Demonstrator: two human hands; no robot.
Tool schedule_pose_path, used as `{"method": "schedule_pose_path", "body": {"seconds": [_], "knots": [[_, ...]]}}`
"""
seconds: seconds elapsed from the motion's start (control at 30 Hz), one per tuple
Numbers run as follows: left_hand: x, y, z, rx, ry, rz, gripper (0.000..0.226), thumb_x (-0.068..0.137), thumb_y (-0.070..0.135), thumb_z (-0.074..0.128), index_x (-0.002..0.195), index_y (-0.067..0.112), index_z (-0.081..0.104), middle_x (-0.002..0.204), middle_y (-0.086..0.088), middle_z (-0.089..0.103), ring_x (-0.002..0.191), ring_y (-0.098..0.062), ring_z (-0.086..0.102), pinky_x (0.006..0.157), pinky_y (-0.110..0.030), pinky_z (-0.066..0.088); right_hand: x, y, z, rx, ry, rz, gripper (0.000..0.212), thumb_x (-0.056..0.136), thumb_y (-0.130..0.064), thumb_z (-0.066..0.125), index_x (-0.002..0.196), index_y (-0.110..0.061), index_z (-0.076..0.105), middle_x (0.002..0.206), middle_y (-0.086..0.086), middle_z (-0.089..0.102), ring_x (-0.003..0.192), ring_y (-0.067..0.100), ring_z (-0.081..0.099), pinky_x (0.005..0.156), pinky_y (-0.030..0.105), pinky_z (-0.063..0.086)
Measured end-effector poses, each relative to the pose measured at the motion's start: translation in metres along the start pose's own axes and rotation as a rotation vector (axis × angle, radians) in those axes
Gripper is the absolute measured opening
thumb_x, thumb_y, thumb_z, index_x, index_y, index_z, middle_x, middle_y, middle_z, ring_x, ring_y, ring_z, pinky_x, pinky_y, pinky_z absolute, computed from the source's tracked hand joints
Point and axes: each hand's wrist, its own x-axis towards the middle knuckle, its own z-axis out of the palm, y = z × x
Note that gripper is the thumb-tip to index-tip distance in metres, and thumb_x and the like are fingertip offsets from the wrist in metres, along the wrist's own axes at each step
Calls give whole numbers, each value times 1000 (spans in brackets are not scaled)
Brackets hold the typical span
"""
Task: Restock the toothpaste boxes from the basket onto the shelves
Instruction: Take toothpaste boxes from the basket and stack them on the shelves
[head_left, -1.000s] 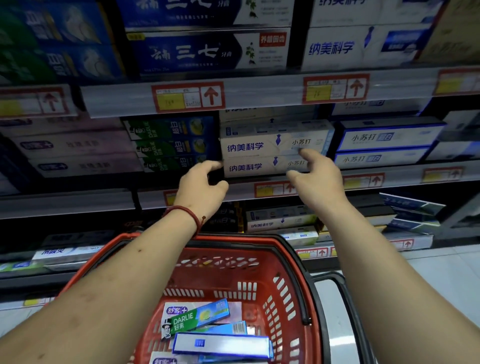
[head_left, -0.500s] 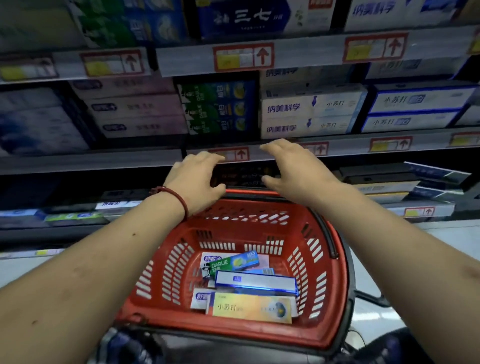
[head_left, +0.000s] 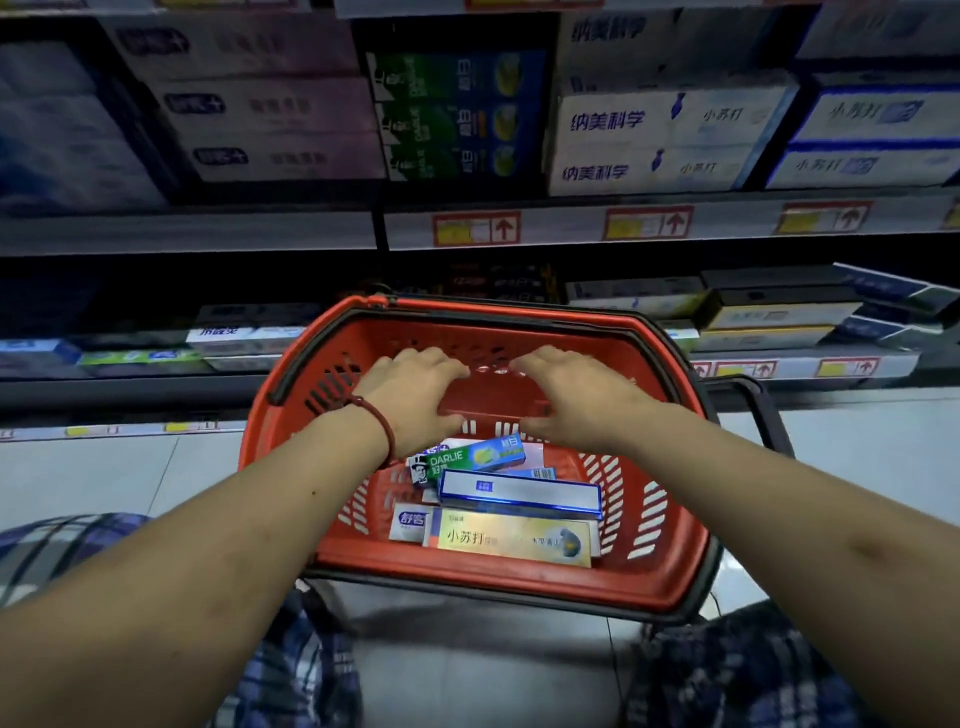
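Observation:
A red basket (head_left: 670, 577) sits on the floor in front of me. Inside lie several toothpaste boxes: a green Darlie box (head_left: 475, 456), a blue-and-white box (head_left: 519, 492), a gold box (head_left: 511, 540) and a white box (head_left: 410, 521) at the left. My left hand (head_left: 415, 397), with a red cord on its wrist, and my right hand (head_left: 569, 397) hover over the basket's far half, above the boxes. Both are empty with fingers spread and slightly curled. The shelf (head_left: 571, 228) above carries rows of white boxes (head_left: 649, 140) and green boxes (head_left: 452, 114).
A lower shelf (head_left: 779, 364) behind the basket holds dark and white boxes at the right and a few at the left (head_left: 244, 332). The basket's black handles (head_left: 769, 415) lie folded down on its rim. Pale tiled floor (head_left: 104, 478) lies on both sides; my checked clothing fills the bottom corners.
Both hands have dropped from the white boxes on the shelf down to the basket, empty. My view has tilted downward, so the basket is fully in sight.

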Motion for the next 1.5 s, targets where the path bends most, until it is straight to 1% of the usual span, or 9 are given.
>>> {"method": "schedule_pose_path", "body": {"seconds": [0.27,0.43,0.73,0.9,1.03,1.17,1.27,1.4,1.5], "knots": [[17,-14,56,-9,-198,22,58,91,43,62,145,29,46,140,0,52,129,-26,49,104,-42,41,14,22,55,15,-265,23,63,86,-40,70,141,-20,47,137,6,54,120,27,56,97,41,50],[23,-12,90,29,-320,93,58,91,39,61,145,28,47,143,0,52,130,-25,49,103,-38,45,25,24,91,0,-433,23,64,90,-34,67,147,-17,44,141,8,54,123,27,55,98,36,49],[32,-17,132,98,-466,121,53,94,42,59,141,22,45,141,-3,54,123,-28,54,94,-42,52,33,36,131,-46,-564,41,60,89,-39,64,144,-23,43,133,6,59,115,24,58,79,29,43],[44,-25,141,73,-452,96,55,85,52,68,131,26,51,129,-2,61,115,-27,58,82,-35,48,39,40,137,-21,-601,71,60,88,-38,67,141,-25,45,130,5,60,110,22,58,81,32,50],[50,-32,147,-132,-495,3,43,87,43,70,124,28,56,119,-1,67,104,-23,62,81,-33,52,42,47,134,60,-568,113,52,93,-45,61,138,-24,46,127,3,61,107,20,58,83,34,52],[50,-49,138,-551,-520,-204,38,86,32,77,118,22,61,115,2,69,101,-20,66,92,-31,50,48,58,123,439,-478,282,38,90,-36,65,125,-24,59,123,0,63,107,18,59,87,32,51],[48,-61,123,-787,-431,-283,51,74,48,83,116,24,65,113,2,69,102,-22,70,97,-43,54,51,62,105,676,-365,381,30,85,-33,73,111,-20,68,113,1,67,100,16,62,86,32,52],[42,-59,90,-1002,-276,-301,42,84,36,77,121,22,64,107,0,69,100,-10,67,88,-23,51,47,68,73,897,-275,424,32,78,-28,84,105,-17,72,99,-1,73,94,13,67,82,29,54],[35,-58,71,-1109,-222,-293,44,78,37,79,118,23,68,108,3,76,103,-13,71,99,-33,52,42,71,53,1085,-155,438,39,74,-21,88,109,-15,72,100,2,76,87,12,74,74,23,57]]}}
